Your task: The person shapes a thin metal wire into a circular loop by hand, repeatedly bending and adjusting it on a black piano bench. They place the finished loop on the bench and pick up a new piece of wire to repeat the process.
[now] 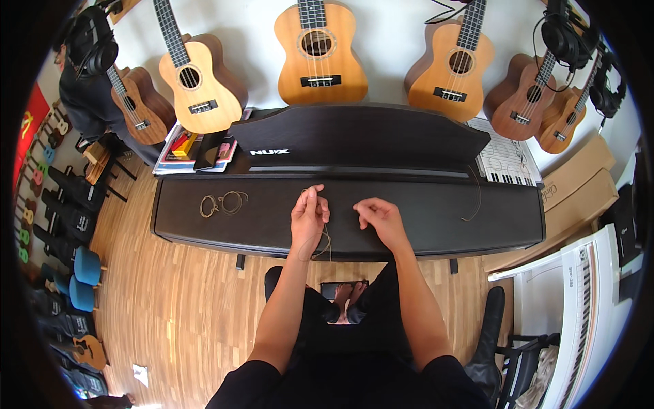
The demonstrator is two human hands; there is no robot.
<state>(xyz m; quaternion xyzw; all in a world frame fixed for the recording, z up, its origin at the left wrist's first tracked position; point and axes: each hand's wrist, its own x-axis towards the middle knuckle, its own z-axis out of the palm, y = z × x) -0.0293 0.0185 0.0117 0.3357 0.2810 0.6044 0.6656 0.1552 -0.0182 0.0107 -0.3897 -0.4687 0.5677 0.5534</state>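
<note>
My left hand [310, 217] is raised over the closed lid of a dark digital piano [422, 215], thumb and fingers pinched on a thin instrument string. A loose loop of that string [330, 244] hangs below the hand, past the lid's front edge. To its right, my right hand [383, 221] hovers with fingers curled and fingertips together; whatever they may hold is too fine to see. Two coiled strings, a smaller coil [208, 206] and a larger coil [232, 202], lie on the lid at the left. Another thin string [479, 198] trails over the lid at the right.
Several ukuleles [316, 61] hang along the wall behind the piano. Books and papers [225, 157] sit at its left end, printed sheets [507, 160] at its right. Cardboard boxes [579, 180] and a white keyboard [575, 293] stand at the right. A person [88, 102] is at the far left.
</note>
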